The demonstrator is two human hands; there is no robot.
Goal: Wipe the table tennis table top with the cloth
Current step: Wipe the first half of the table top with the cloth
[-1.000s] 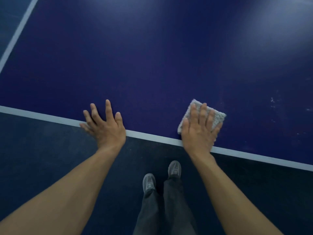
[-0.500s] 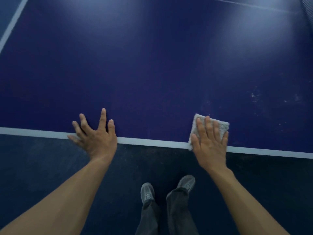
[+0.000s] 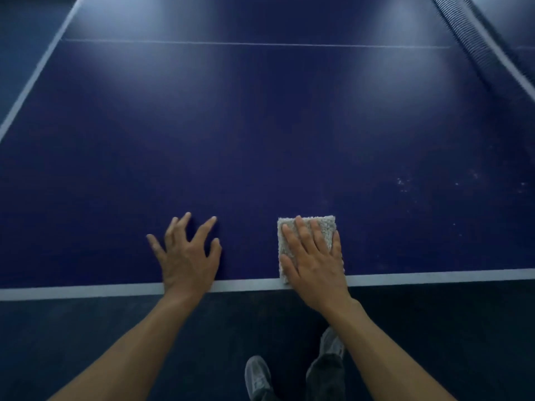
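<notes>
The dark blue table tennis table top fills the view, with a white line along its near edge. A folded grey cloth lies flat on the table right at that edge. My right hand presses flat on the cloth, fingers stretched over it and hiding most of its lower part. My left hand rests on the bare table to the left of the cloth, fingers spread, holding nothing. A hand's width of table separates the two hands.
The net runs diagonally across the top right corner. A thin white centre line crosses the table at the far side. Small white specks dot the surface right of the cloth. My shoes stand on the dark floor below the edge.
The view has turned and lifted, bringing the net and centre line into sight. Both hands have moved further onto the table, and the right hand has slid the cloth along the edge.
</notes>
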